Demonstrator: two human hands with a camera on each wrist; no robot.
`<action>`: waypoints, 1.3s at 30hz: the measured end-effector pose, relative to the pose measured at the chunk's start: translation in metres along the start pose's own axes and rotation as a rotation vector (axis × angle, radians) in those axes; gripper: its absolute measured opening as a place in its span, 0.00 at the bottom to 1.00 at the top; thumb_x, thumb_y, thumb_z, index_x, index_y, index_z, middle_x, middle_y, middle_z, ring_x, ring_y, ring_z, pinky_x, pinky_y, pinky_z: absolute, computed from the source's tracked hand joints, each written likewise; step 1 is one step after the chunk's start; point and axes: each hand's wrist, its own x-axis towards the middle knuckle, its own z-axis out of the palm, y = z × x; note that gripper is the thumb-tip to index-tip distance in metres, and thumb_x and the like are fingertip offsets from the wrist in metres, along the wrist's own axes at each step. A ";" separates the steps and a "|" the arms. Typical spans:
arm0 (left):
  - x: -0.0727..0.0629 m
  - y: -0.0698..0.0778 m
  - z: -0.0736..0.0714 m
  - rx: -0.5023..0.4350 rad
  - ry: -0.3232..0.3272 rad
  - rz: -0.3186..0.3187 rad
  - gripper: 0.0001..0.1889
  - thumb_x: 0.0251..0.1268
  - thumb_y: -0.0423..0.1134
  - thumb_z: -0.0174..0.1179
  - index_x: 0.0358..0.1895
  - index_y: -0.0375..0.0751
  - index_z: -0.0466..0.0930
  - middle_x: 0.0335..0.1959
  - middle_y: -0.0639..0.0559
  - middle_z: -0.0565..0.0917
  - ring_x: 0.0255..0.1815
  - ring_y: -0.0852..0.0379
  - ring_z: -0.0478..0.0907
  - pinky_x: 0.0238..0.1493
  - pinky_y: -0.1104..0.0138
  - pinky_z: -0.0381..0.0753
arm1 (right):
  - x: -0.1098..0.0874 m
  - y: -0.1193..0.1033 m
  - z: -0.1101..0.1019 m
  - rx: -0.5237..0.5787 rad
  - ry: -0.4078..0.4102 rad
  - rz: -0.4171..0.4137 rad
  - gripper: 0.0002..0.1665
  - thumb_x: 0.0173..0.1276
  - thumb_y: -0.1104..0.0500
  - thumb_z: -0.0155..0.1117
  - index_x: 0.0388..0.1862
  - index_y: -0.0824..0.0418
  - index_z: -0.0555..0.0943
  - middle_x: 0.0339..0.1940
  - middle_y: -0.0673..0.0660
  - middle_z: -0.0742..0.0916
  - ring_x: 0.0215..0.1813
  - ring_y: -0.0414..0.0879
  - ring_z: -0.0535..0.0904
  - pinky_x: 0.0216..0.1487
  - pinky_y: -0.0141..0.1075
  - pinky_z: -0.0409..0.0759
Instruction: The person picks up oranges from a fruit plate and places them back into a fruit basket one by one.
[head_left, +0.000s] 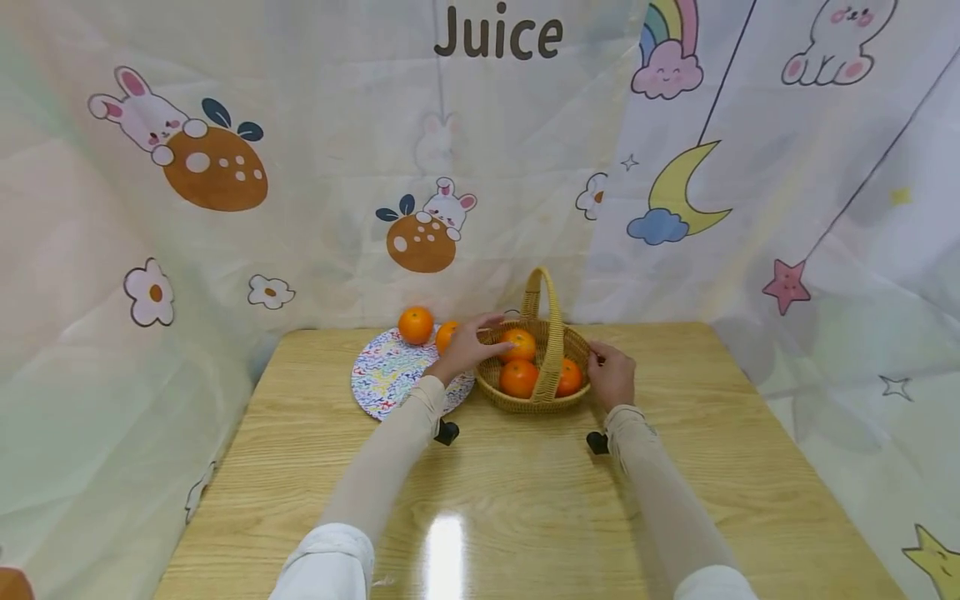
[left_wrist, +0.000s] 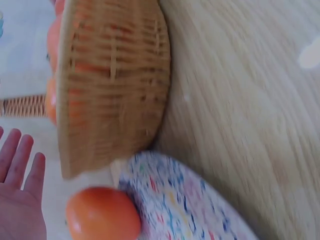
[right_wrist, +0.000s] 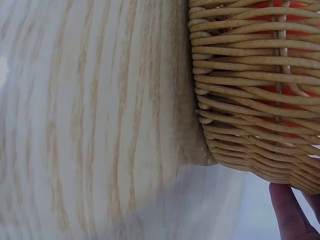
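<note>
A wicker basket (head_left: 532,406) with a tall arched handle stands toward the back of the wooden table, with oranges (head_left: 518,378) inside. My left hand (head_left: 467,346) reaches over the basket's left rim, its fingers extended near an orange; the left wrist view shows that hand (left_wrist: 21,192) with straight fingers and nothing in the palm. On the opposite side, my right hand (head_left: 613,373) holds the basket's right rim with its fingertips. Close up in the right wrist view, the fingers (right_wrist: 289,212) meet the edge of the weave.
Left of the basket lies a round, colourfully speckled plate (head_left: 378,375). Two more oranges (head_left: 416,325) sit at its back edge, one partly behind my left hand. A printed cloth curtain (head_left: 330,208) closes off the table's back and sides.
</note>
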 end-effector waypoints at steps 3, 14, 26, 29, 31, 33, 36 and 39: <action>-0.007 -0.004 -0.013 0.066 0.049 0.003 0.31 0.59 0.48 0.70 0.66 0.48 0.73 0.62 0.49 0.77 0.64 0.43 0.71 0.66 0.51 0.67 | 0.000 -0.002 0.000 0.006 -0.011 0.022 0.16 0.69 0.65 0.59 0.53 0.63 0.85 0.47 0.63 0.87 0.38 0.53 0.85 0.29 0.43 0.82; -0.031 -0.023 -0.041 0.129 0.157 -0.090 0.29 0.59 0.46 0.70 0.65 0.51 0.75 0.63 0.55 0.76 0.67 0.54 0.68 0.68 0.54 0.64 | -0.004 -0.003 0.002 -0.002 0.006 0.020 0.15 0.69 0.65 0.59 0.52 0.63 0.86 0.47 0.62 0.87 0.38 0.52 0.85 0.27 0.39 0.80; -0.051 -0.049 -0.065 0.029 0.222 -0.105 0.31 0.60 0.42 0.69 0.67 0.42 0.72 0.67 0.42 0.71 0.68 0.38 0.65 0.66 0.45 0.64 | 0.000 0.006 0.004 0.011 0.027 -0.008 0.14 0.68 0.64 0.60 0.50 0.64 0.86 0.44 0.62 0.88 0.38 0.52 0.86 0.29 0.43 0.83; -0.053 -0.055 -0.067 0.010 0.240 -0.110 0.31 0.60 0.41 0.70 0.67 0.40 0.72 0.67 0.39 0.72 0.67 0.35 0.66 0.64 0.44 0.65 | 0.000 0.008 0.004 0.007 0.028 -0.016 0.14 0.68 0.64 0.60 0.51 0.63 0.86 0.45 0.62 0.88 0.37 0.52 0.86 0.28 0.41 0.82; -0.053 -0.057 -0.067 -0.002 0.239 -0.115 0.32 0.60 0.40 0.70 0.67 0.38 0.71 0.67 0.36 0.71 0.67 0.35 0.66 0.64 0.44 0.65 | 0.000 0.008 0.004 0.010 0.032 -0.018 0.14 0.68 0.64 0.60 0.50 0.63 0.86 0.45 0.62 0.88 0.37 0.52 0.86 0.27 0.40 0.82; -0.052 -0.059 -0.067 -0.003 0.236 -0.132 0.34 0.59 0.41 0.70 0.68 0.36 0.70 0.67 0.35 0.71 0.67 0.35 0.66 0.64 0.44 0.66 | -0.001 0.008 0.003 0.008 0.035 -0.019 0.14 0.68 0.65 0.60 0.50 0.63 0.86 0.44 0.62 0.88 0.37 0.52 0.86 0.26 0.39 0.81; -0.051 -0.061 -0.066 -0.003 0.241 -0.171 0.36 0.59 0.44 0.71 0.69 0.37 0.68 0.68 0.38 0.70 0.68 0.39 0.66 0.65 0.47 0.66 | -0.001 0.006 0.003 0.014 0.028 -0.023 0.15 0.68 0.65 0.60 0.51 0.63 0.86 0.44 0.63 0.88 0.36 0.52 0.86 0.24 0.39 0.81; -0.049 -0.062 -0.065 0.002 0.242 -0.196 0.37 0.59 0.44 0.70 0.70 0.37 0.67 0.70 0.41 0.68 0.70 0.41 0.64 0.66 0.49 0.66 | -0.002 0.004 0.002 0.016 0.016 -0.015 0.15 0.69 0.64 0.59 0.51 0.63 0.86 0.44 0.63 0.88 0.36 0.52 0.86 0.24 0.39 0.80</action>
